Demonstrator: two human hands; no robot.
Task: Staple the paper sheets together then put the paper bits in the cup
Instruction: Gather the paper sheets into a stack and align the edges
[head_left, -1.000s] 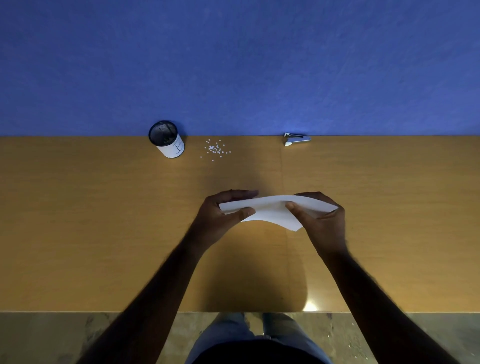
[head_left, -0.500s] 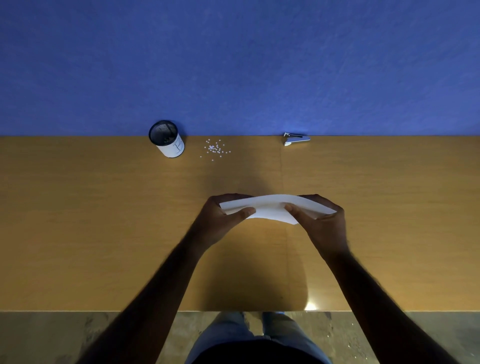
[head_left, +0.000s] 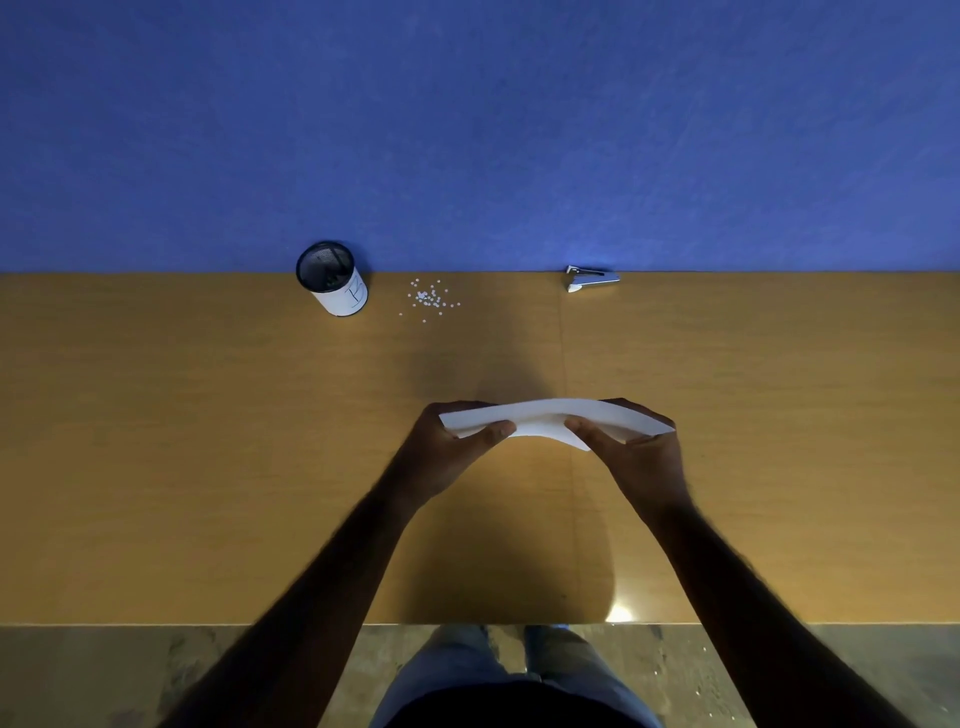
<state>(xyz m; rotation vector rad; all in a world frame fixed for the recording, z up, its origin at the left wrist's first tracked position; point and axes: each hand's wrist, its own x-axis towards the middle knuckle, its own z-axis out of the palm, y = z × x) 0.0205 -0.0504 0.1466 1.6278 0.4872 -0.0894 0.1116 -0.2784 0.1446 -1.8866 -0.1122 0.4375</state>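
I am pinching the light, floppy paper sheets (head_left: 550, 418) at both ends, left hand (head_left: 452, 447) and right hand (head_left: 636, 457), since they are sagging between my grips.

Office: desk (head_left: 208, 467), stapler (head_left: 592, 279), partition (head_left: 467, 130)

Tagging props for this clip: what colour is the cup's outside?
White, with a dark mesh inside and rim; the cup shows in the head view.

One head-worn camera, looking forward and down.
We look steeply onto a table (head_left: 156, 467), hands (head_left: 441, 457) close below us, wall (head_left: 467, 130) farther ahead, floor (head_left: 104, 675) at the bottom edge.
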